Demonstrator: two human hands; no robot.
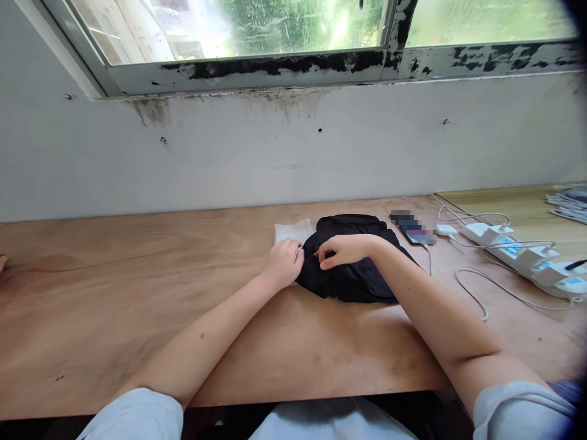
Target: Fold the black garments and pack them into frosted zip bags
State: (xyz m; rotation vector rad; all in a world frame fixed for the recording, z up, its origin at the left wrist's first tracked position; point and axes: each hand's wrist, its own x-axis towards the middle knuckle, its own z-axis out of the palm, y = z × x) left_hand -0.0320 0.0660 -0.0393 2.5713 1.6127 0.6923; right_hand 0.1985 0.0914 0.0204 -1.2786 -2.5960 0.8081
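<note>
A bundle of black cloth point(362, 287) lies loosely folded on the wooden table. At its left end, my left hand point(285, 264) has its fingers closed round the edge of the cloth. A thin white sheet or pouch point(293, 231) sticks out behind that hand, partly covered by the cloth; its kind I cannot tell. My right hand point(343, 249) rests over the left half of the cloth, thumb and fingers bent together in a pinch on it. Some of the right fingertips are hidden.
A phone point(413, 227) with a white cable lies behind and right of the cloth. Farther right stands a white power strip point(523, 263) with several plugs and loose cables. A stack of papers or bags point(571, 203) sits at the far right. Another person's fingertips show at the left edge.
</note>
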